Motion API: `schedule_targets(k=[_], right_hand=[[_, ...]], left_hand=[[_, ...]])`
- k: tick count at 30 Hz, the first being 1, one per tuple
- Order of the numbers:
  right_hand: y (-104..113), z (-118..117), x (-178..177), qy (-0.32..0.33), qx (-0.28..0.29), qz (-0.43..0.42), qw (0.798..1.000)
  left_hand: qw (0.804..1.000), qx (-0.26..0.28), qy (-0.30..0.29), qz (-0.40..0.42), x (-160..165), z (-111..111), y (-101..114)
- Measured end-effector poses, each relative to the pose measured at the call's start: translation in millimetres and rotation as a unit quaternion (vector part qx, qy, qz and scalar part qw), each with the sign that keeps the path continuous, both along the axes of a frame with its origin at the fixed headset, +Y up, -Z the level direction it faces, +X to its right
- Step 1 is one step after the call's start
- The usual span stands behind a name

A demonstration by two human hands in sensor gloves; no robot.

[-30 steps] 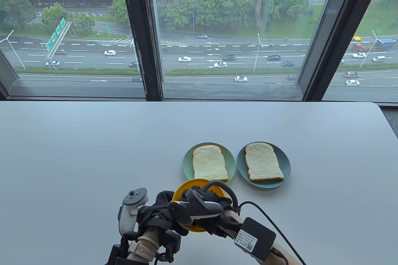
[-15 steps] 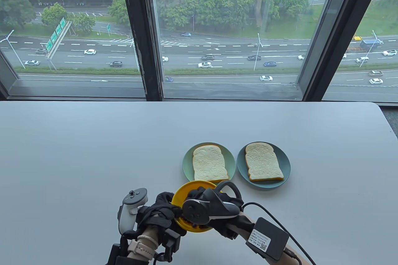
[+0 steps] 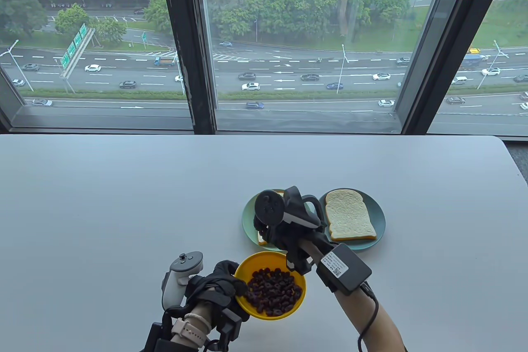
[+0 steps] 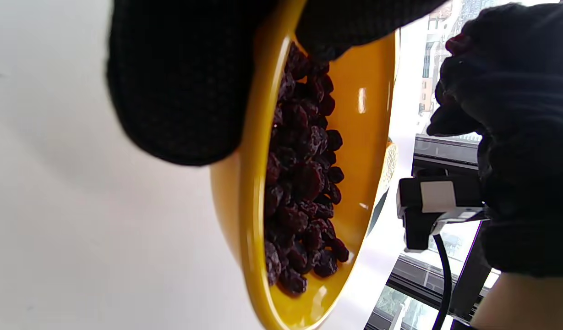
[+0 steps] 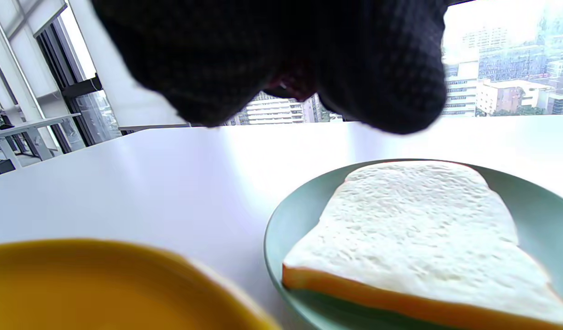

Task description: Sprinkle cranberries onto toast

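A yellow bowl of dark red cranberries sits near the table's front edge. My left hand grips the bowl's left rim, thumb inside; the left wrist view shows the bowl and the cranberries from the side. My right hand hovers over the left toast, which it mostly hides, on a teal plate. In the right wrist view my fingertips pinch a few cranberries above the toast. A second toast lies bare on the right plate.
The two teal plates sit side by side just beyond the bowl. A black sensor box and cable ride on my right forearm, above the bowl's right edge. The white table ends at a window at the back.
My right hand has lifted out of the bowl and moved up and back over the left toast, uncovering the cranberries. The left hand and bowl have shifted slightly to the right.
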State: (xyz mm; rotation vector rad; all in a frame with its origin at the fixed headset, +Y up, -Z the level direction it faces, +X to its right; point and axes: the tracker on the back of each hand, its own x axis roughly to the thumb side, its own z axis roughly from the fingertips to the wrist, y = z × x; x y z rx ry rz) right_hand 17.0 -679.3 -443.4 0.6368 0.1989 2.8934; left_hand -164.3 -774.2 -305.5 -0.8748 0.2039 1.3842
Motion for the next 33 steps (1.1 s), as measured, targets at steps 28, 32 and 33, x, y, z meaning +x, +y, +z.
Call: schedule_targets(k=[28, 32, 33], right_hand=[[-66.1, -64.2, 2.5, -0.025, -0.027, 0.108, 0.993], [-59.5, -54.9, 10.7, -0.02, -0.033, 0.114, 0.993], [-57.0, -52.3, 13.7, -0.019, -0.03, 0.114, 0.993]], left_hand=[[1.0, -0.019, -0.008, 0.002, 1.6, 0.2, -8.3], [1.0, -0.015, -0.01, -0.001, 2.7, -0.1, -8.1], [1.0, -0.014, -0.01, -0.002, 2.8, -0.2, -8.3]])
